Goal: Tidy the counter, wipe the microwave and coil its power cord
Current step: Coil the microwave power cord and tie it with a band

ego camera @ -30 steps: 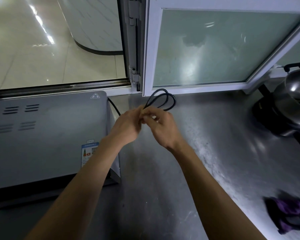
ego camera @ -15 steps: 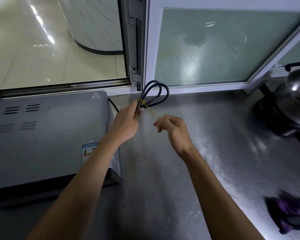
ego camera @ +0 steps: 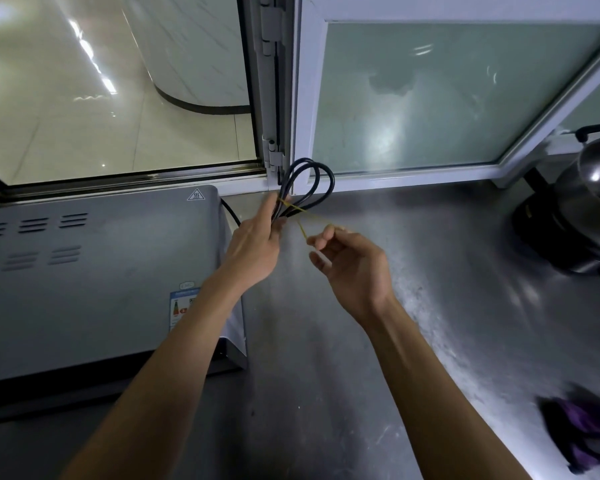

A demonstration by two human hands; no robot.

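A grey microwave (ego camera: 94, 271) stands at the left on the steel counter (ego camera: 447, 306), its vented top facing me. Its black power cord (ego camera: 323, 188) is folded into loops that stick up near the window frame. My left hand (ego camera: 257, 244) is shut on the bundled loops beside the microwave's right rear corner. A thin yellow rubber band (ego camera: 305, 220) wraps the bundle and stretches out to the right. My right hand (ego camera: 354, 265) pinches the band's free end, a short way from the cord.
A dark purple cloth (ego camera: 582, 434) lies at the counter's right near edge. A steel pot (ego camera: 593, 188) on a black burner stands at the far right. Window frames (ego camera: 302, 109) and frosted glass close off the back of the counter.
My hands, together on the cord a second ago, have separated. The right hand has drawn the yellow band out to the right while the left keeps hold of the loops.
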